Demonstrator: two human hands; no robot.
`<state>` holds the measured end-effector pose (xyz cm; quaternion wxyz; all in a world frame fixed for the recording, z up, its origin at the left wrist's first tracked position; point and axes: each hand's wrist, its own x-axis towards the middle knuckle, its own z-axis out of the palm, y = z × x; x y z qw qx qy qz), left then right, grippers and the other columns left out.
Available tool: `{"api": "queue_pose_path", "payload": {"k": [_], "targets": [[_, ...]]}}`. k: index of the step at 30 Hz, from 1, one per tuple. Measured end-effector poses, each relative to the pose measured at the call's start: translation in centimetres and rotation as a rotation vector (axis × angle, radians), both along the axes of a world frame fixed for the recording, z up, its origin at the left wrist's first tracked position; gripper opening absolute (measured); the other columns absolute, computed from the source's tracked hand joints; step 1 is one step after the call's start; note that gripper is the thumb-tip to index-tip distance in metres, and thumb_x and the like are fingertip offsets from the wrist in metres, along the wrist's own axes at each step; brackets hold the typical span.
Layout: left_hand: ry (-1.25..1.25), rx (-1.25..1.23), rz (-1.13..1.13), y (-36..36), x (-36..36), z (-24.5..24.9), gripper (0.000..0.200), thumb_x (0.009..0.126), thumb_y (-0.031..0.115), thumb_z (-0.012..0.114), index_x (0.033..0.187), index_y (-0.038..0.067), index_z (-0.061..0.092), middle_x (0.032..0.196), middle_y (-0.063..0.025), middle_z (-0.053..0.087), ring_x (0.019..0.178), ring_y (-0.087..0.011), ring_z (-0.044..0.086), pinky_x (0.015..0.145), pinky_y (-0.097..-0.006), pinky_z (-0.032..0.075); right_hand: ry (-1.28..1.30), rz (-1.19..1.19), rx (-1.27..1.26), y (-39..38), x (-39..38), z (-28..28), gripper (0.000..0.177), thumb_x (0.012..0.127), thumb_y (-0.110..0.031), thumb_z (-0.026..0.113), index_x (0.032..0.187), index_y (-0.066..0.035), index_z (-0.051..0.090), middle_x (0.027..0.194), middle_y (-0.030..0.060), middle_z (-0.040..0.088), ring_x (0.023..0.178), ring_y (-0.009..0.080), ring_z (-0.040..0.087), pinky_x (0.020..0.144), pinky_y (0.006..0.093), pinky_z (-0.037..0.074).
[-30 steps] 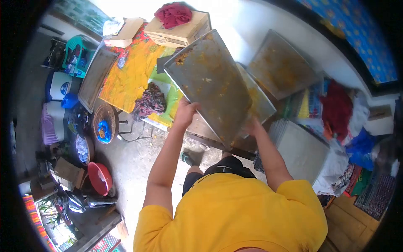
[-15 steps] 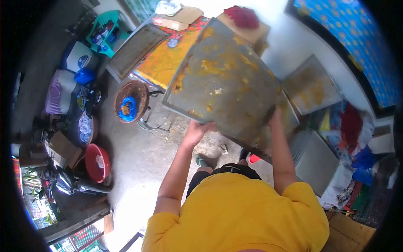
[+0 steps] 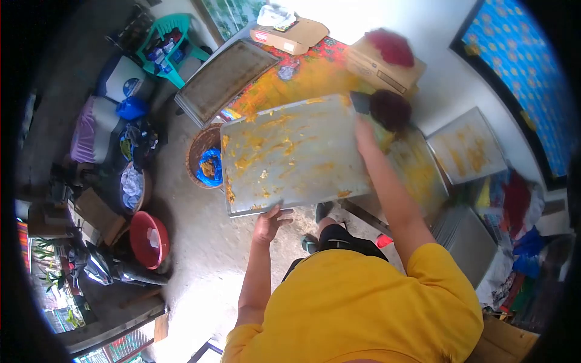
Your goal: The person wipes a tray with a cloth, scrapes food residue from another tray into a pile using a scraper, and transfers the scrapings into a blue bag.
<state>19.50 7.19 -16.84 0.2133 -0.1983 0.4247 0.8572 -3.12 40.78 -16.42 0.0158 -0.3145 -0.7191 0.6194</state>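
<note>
A large flat metal tray (image 3: pixel 302 163), smeared with yellow-orange residue, is held out in front of me, its soiled face toward me. My left hand (image 3: pixel 270 225) is at its near edge, fingertips against the rim and the other fingers loosely spread below. Around the right edge, my right hand (image 3: pixel 365 134) grips the tray, its fingers partly hidden. Just beyond that hand are a dark flat piece (image 3: pixel 361 101) and a dark red bundle (image 3: pixel 390 110). Behind the tray lies a table (image 3: pixel 315 75) with a yellow-stained surface and red patterned cover.
Another tray (image 3: pixel 227 78) rests at the table's left end. A wicker basket (image 3: pixel 196 148) holding a blue bag stands left of my tray. Cardboard boxes (image 3: pixel 384 63) sit on the table. At right are a stained tray (image 3: pixel 466 145) against the wall and stacked trays (image 3: pixel 463 242).
The tray has turned from a slant to nearly level across my view and moved lower. My right hand has moved up along its right side; my left hand's grip at the near edge has loosened.
</note>
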Motion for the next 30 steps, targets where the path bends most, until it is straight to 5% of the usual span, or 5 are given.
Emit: {"api": "queue_pose_path", "payload": {"k": [9, 14, 18, 26, 30], "targets": [[-0.127, 0.054, 0.072, -1.1, -12.2, -4.2, 0.060, 0.084, 0.031, 0.067, 0.134, 0.008, 0.041, 0.128, -0.0094, 0.047, 0.110, -0.0358, 0.052, 0.084, -0.0527, 0.046, -0.047, 0.125, 0.188, -4.4, -18.7, -9.0, 0.055, 0.089, -0.049, 0.049, 0.111, -0.001, 0.063, 0.111, 0.0266, 0.062, 0.110, 0.0399, 0.057, 0.092, 0.0444, 0.043], [-0.209, 0.045, 0.020, 0.3, -16.3, -6.2, 0.053, 0.088, 0.036, 0.064, 0.129, 0.009, 0.045, 0.120, -0.0108, 0.052, 0.105, -0.0331, 0.056, 0.080, -0.0491, 0.051, -0.029, 0.458, 0.474, -3.0, -23.5, -6.6, 0.056, 0.087, -0.048, 0.053, 0.118, -0.002, 0.058, 0.118, 0.0256, 0.058, 0.109, 0.0389, 0.057, 0.094, 0.0455, 0.043], [-0.319, 0.095, -0.079, 1.3, -17.2, -6.2, 0.053, 0.087, 0.041, 0.064, 0.126, 0.009, 0.047, 0.118, -0.0105, 0.054, 0.100, -0.0307, 0.058, 0.078, -0.0485, 0.053, -0.161, 0.344, 0.970, 1.3, -22.5, -5.7, 0.062, 0.085, -0.047, 0.057, 0.131, -0.006, 0.049, 0.132, 0.0212, 0.048, 0.120, 0.0400, 0.047, 0.096, 0.0488, 0.043], [-0.158, -0.482, -0.923, -4.8, -17.6, -3.8, 0.056, 0.088, 0.043, 0.061, 0.128, 0.005, 0.051, 0.115, -0.0078, 0.060, 0.098, -0.0199, 0.060, 0.071, -0.0340, 0.055, -0.678, 0.162, 0.858, 3.9, -16.6, -1.7, 0.080, 0.079, -0.050, 0.068, 0.135, -0.001, 0.038, 0.137, 0.0225, 0.036, 0.124, 0.0411, 0.040, 0.096, 0.0513, 0.042], [-0.194, -0.614, -0.672, -11.3, -19.0, -0.9, 0.035, 0.089, 0.034, 0.059, 0.099, 0.001, 0.063, 0.090, -0.0111, 0.066, 0.076, -0.0180, 0.065, 0.060, -0.0324, 0.055, -0.697, 0.187, 0.866, 2.2, -16.3, -0.9, 0.084, 0.076, -0.051, 0.070, 0.137, -0.004, 0.037, 0.139, 0.0211, 0.034, 0.124, 0.0395, 0.040, 0.097, 0.0510, 0.041]]}}
